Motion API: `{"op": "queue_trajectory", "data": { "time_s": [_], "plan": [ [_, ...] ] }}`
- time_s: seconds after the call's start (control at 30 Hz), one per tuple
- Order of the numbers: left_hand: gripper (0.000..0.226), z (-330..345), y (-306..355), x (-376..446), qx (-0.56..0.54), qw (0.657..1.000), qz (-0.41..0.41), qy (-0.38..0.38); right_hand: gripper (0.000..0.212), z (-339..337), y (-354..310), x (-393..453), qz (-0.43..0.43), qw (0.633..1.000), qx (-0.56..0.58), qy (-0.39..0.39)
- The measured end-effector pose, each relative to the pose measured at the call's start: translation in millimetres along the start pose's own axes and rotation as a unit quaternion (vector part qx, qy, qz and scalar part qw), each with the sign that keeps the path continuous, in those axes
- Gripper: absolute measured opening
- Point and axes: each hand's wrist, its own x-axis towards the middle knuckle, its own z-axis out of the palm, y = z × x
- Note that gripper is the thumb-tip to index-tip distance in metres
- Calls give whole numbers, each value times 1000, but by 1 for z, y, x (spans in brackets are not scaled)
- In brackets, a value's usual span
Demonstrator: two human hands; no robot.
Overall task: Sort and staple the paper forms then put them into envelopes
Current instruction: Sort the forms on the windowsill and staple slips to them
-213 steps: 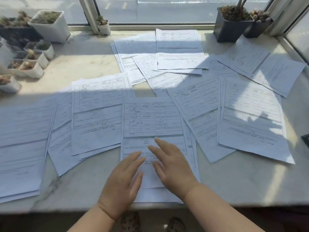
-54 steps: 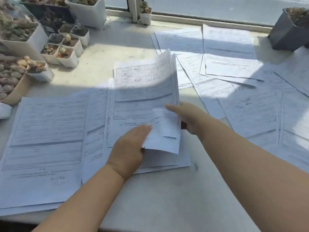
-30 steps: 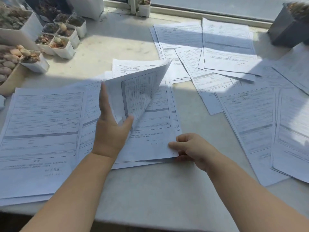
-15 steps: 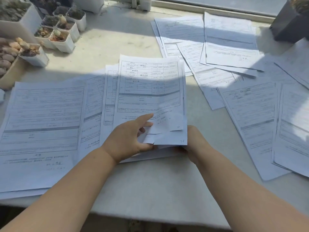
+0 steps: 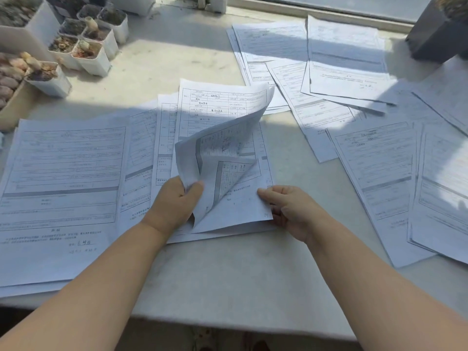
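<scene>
Forms [image 5: 349, 59] litter the sunlit sill [image 5: 228, 274]; left hand [image 5: 174, 203] pinches lifted sheets [image 5: 217, 148], right hand [image 5: 291, 209] grips the stack's corner.

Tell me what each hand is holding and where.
The left hand pinches the lifted top sheets by their lower left edge; the right hand grips the paper stack at its lower right corner.

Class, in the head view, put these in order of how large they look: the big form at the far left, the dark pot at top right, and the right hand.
1. Big form, clearly the largest.
2. and 3. Dark pot and right hand: they look alike. The pot is cut off by the frame and stands farther away, so I leave them unranked.
</scene>
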Motion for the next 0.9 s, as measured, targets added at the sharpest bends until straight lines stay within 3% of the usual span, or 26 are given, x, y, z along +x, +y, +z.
{"op": "queue_trajectory", "data": {
  "time_s": [0.1, 0.2, 0.23, 0.33, 0.4, 0.43, 0.53, 0.67, 0.77, 0.9],
  "plan": [
    [49, 0, 3, -2, -8, 1000, 12, -18, 18, 8, -10, 0, -21, 1000, -5, 16],
    [13, 0, 9, -7, 9, 997, 50, -54, 25, 15, -22, 3, -45, 999, 25, -18],
    [11, 1, 10, -9, 1, 995, 56, -77, 30, 16, -26, 4, -45, 998, 40, -32],
    [40, 0, 7, -11, 22, 991, 72, -107, 39, 19, -33, 7, -32, 997, 26, -61],
    [24, -1, 4, -11, 87, 988, 94, -88, 38, 16, -34, 5, -32, 997, 10, -76],
    [14, -1, 5, -12, 101, 987, 98, -72, 34, 11, -35, 3, -36, 997, 8, -69],
    [15, 1, 3, -12, 84, 989, 116, -43, 22, -16, -37, -7, -71, 995, -62, 39],
    [18, -1, 2, -10, 5, 1000, 17, -4, 21, -39, -23, -18, -62, 968, -164, 178],
    [3, -6, 1, -5, -20, 999, -34, -27, 9, -26, -10, -22, 6, 974, -178, 137],
    [11, -12, 2, -2, -61, 994, -59, -66, 15, -18, -7, -18, 24, 977, -195, 86]
  ]
}}
